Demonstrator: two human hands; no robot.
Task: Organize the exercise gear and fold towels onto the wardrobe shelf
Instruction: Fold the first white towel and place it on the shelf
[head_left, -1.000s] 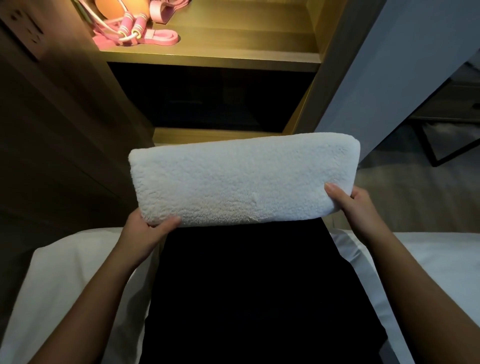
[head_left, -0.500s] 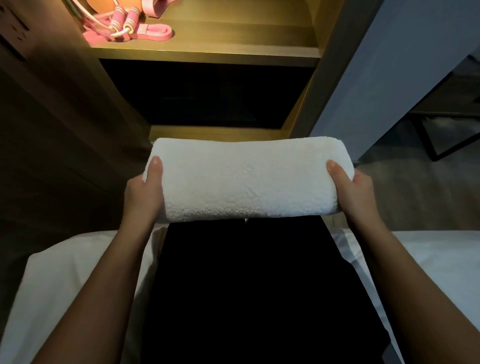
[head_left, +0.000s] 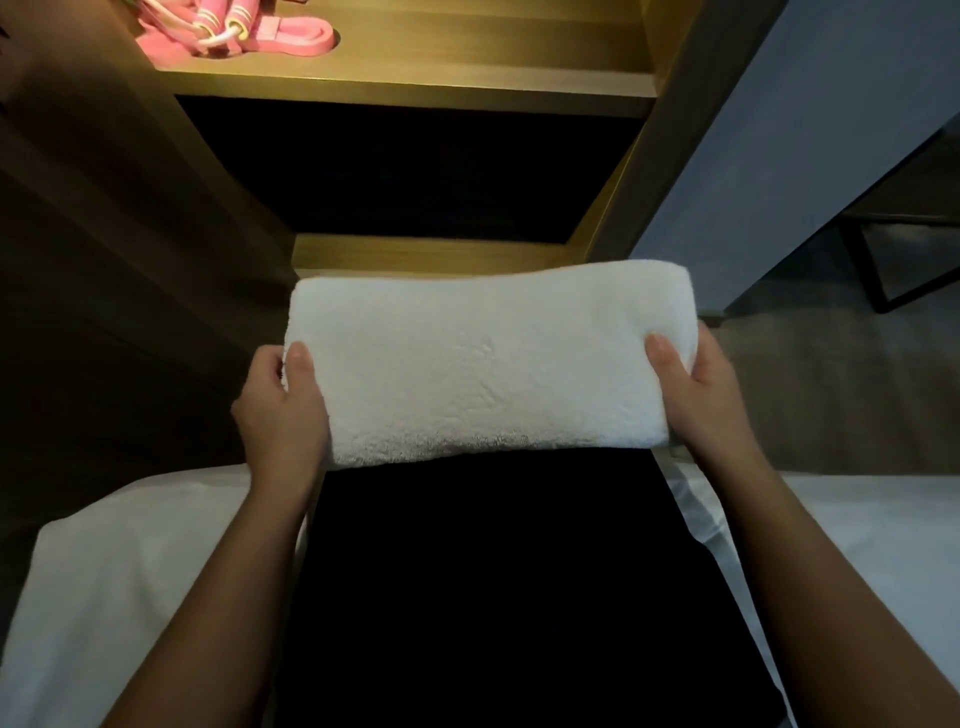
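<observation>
Pink exercise gear (head_left: 260, 31) cut by top edge, fingers of left hand (head_left: 283, 410) and right hand (head_left: 696, 395) mostly hidden under towel (head_left: 488, 364), lower compartment (head_left: 415, 171) too dark

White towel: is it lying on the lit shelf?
No, the left hand and right hand hold the white towel short of the shelf.

Bare hands (head_left: 283, 410) and forearms (head_left: 810, 587)

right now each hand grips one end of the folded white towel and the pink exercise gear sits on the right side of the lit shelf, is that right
Not quite. The head view shows the pink exercise gear on the left side of the lit shelf, not the right. The rest holds: the left hand and the right hand each grip one end of the folded white towel.
</observation>
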